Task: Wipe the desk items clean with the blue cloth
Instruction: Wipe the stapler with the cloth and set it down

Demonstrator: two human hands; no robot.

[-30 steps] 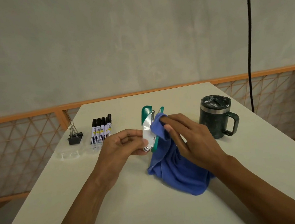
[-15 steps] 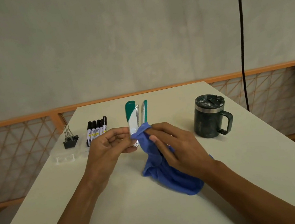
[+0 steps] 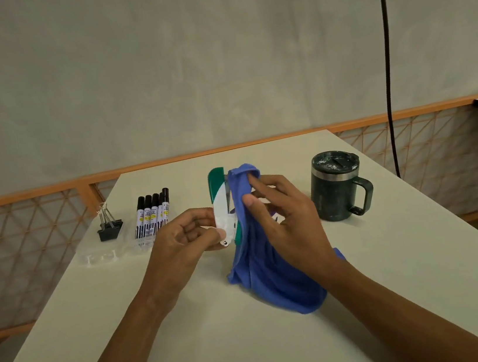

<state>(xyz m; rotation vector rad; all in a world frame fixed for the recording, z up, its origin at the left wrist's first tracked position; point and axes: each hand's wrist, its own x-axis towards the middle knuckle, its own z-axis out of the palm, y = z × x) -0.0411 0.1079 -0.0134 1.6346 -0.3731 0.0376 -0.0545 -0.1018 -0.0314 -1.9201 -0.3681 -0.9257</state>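
Both forearms reached in from the near edge and met over the middle of the bench (image 3: 193, 346).

Left hand (image 3: 183, 239): knuckles turned up, fingers curled inward. Thumb and fingertips pinched the lower, hinged end of the green-and-white stapler (image 3: 220, 206). The stapler was held nearly upright, green nose pointing up and toward the far end.

Right hand (image 3: 290, 219): just right of the stapler, wrist raised. Thumb and forefinger pinched a fold of the blue cloth (image 3: 276, 280) against the stapler's right side — the other fingers spread loosely behind the fold. The cloth capped the stapler's upper end and hung down under the palm. Its lower part lay bunched on the bench beside the right forearm.

Edges and room:
- An orange rail (image 3: 167, 162) ran behind the bench's far edge, in front of the wall.
- Far left of the hands stood a row of black markers (image 3: 153, 214), with black binder clips (image 3: 110, 228) just left of them.
- Both sat at a clear plastic tray (image 3: 101, 257), too faint to make out well.
- To the right, a dark lidded mug (image 3: 337, 190) stood apart from the right hand, handle pointing right, near the bench's right edge.
- Bare surface lay on both sides of the forearms in the near half.
- A black cable (image 3: 388, 67) hung down before the wall, far right.
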